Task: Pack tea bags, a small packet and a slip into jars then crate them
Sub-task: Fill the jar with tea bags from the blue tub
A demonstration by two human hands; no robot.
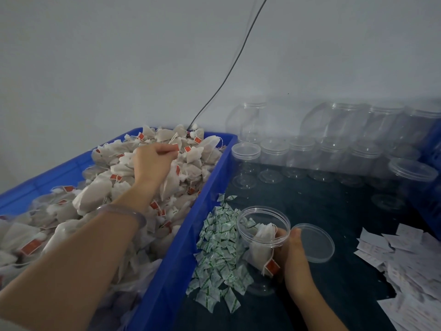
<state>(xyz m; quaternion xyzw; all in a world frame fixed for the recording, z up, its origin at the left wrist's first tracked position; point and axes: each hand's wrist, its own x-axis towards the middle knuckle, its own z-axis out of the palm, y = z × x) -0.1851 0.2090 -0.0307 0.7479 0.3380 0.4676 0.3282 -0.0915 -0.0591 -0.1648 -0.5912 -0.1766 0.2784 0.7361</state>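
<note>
Clear plastic, thin-walled and light, the jar [262,231] lay tilted on the dark table [334,199], its mouth toward the blue crate [207,187], with a few tea bags [261,244] inside. The right hand [294,254] curled around its side, the thumb seemingly pinning the loose lid [315,243] against the rim. The left hand [152,161] reached into the crate's heap, fingertips [175,151] pinched on a bag near its red tag. Those bags looked soft, nearly weightless and apt to tangle by their strings, so gripping the paper body would likely serve best.
</note>
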